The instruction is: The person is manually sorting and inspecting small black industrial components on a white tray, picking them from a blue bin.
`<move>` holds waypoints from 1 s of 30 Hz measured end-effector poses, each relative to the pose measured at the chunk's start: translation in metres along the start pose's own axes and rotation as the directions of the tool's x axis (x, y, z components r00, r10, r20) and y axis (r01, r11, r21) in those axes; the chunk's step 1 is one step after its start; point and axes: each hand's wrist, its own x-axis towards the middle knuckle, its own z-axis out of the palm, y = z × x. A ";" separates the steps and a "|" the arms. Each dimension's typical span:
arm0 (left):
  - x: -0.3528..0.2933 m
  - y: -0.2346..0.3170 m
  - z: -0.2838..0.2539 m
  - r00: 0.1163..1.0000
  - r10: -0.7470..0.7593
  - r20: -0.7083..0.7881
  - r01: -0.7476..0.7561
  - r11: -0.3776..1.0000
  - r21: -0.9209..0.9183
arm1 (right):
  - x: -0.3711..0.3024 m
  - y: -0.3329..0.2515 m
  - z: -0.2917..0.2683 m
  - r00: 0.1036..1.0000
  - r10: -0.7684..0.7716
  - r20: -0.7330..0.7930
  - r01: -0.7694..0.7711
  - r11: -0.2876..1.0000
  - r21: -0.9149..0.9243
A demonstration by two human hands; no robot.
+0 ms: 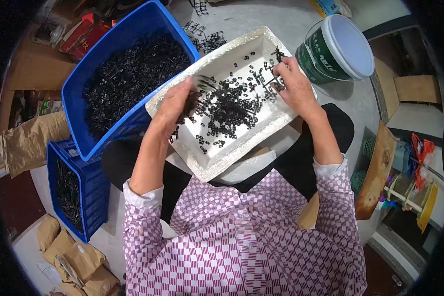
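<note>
A white foam box (246,151) lies tilted across my lap, with many small black plastic clips (230,106) heaped and scattered on its floor. My left hand (174,102) is over the box's left side, its curled fingers closed on dark plastic pieces that motion blurs. At the right end, my right hand (296,86) grips a thin black plastic sprue (270,81) with small branches between thumb and fingers. Part of that sprue is hidden behind the fingers.
A large blue tub (73,106) full of black sprues (133,74) touches the box's left side. Below it stands a smaller blue crate (96,197) with more. Loose sprues (212,42) lie on the floor beyond. At the right are a green-and-white bucket (316,56) and a wooden board (377,172).
</note>
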 end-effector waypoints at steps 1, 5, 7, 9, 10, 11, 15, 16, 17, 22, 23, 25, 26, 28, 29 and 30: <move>-0.001 -0.002 -0.001 0.997 0.024 -0.074 -0.030 0.997 -0.077 | -0.001 0.001 0.001 1.000 0.024 -0.006 -0.024 0.996 0.081; 0.002 -0.012 0.003 0.976 0.089 -0.198 -0.136 0.961 -0.242 | -0.015 0.004 0.007 0.981 0.028 0.192 -0.037 0.998 0.046; 0.005 -0.015 0.012 0.976 0.161 -0.146 -0.198 0.938 -0.283 | -0.017 0.002 0.012 0.957 0.020 0.290 -0.018 1.000 -0.011; 0.006 -0.013 0.024 0.976 0.170 -0.134 -0.200 0.944 -0.263 | -0.015 -0.001 0.017 0.965 0.029 0.260 -0.080 0.979 0.190; 0.005 -0.013 0.030 0.978 0.171 -0.123 -0.197 0.950 -0.241 | -0.014 -0.006 0.017 0.968 0.034 0.248 -0.108 0.951 0.290; 0.004 -0.013 0.035 0.979 0.172 -0.111 -0.193 0.957 -0.219 | -0.011 -0.017 0.022 0.968 0.031 0.250 -0.105 0.952 0.289; 0.010 -0.024 0.056 0.927 0.374 0.025 -0.374 0.927 0.033 | -0.002 -0.053 0.052 0.875 0.183 0.449 -0.484 0.321 0.814; 0.010 -0.023 0.060 0.928 0.371 0.030 -0.372 0.927 0.033 | -0.002 -0.052 0.062 0.908 0.206 0.365 -0.419 0.437 0.796; 0.005 -0.015 0.063 0.929 0.369 0.001 -0.369 0.929 0.010 | 0.000 -0.055 0.062 0.936 0.214 0.279 -0.351 0.549 0.758; 0.002 -0.009 0.050 0.896 0.327 -0.301 -0.357 0.933 -0.049 | 0.004 -0.053 0.034 0.807 0.253 0.533 -0.536 -0.066 0.842; 0.001 -0.011 0.046 0.857 0.300 -0.419 -0.353 0.934 -0.053 | 0.003 -0.054 0.031 0.810 0.224 0.542 -0.539 -0.081 0.839; -0.004 -0.017 0.052 0.943 0.143 -0.300 -0.232 0.930 -0.286 | 0.001 -0.057 0.027 0.813 0.169 0.558 -0.546 -0.113 0.830; -0.007 -0.020 0.058 0.991 0.008 -0.137 -0.075 0.870 -0.488 | 0.000 -0.059 0.029 0.812 0.167 0.559 -0.548 -0.114 0.829; -0.008 -0.026 0.064 0.994 -0.096 0.053 0.107 0.758 -0.644 | -0.001 -0.064 0.037 0.867 0.157 0.473 -0.467 -0.073 0.881; -0.004 -0.031 0.065 0.994 -0.062 0.086 0.104 0.746 -0.658 | -0.002 -0.066 0.041 0.891 0.151 0.428 -0.425 -0.052 0.904; -0.004 -0.030 0.068 0.993 -0.028 0.118 0.101 0.733 -0.673 | -0.003 -0.066 0.044 0.891 0.150 0.430 -0.427 -0.053 0.903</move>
